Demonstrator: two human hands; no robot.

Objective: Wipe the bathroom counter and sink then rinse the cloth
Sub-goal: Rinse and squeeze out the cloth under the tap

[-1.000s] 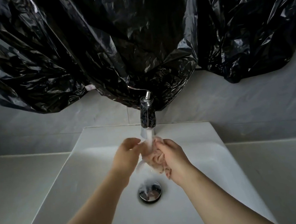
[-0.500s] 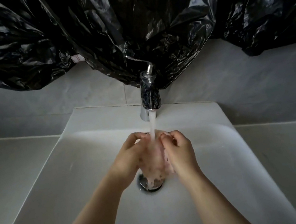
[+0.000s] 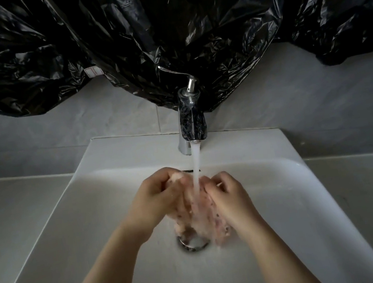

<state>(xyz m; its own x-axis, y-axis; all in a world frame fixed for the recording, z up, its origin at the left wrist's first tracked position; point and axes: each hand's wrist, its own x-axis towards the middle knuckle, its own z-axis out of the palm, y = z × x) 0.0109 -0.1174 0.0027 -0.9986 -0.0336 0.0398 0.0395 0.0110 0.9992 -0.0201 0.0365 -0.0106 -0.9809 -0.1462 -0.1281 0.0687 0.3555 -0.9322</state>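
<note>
Cloth (image 3: 206, 221) gripped by both hands (left hand (image 3: 156, 201), right hand (image 3: 231, 199)) under faucet (image 3: 193, 125) stream; bag label (image 3: 93, 71) unreadable.

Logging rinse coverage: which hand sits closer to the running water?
The right hand, fingertips at the stream; the left hand grips the cloth further aside.

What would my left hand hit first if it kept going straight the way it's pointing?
Your left hand, gripping the pink cloth, points forward and slightly right. It would likely meet the water stream first, then the chrome faucet, though depth is unclear.
</note>
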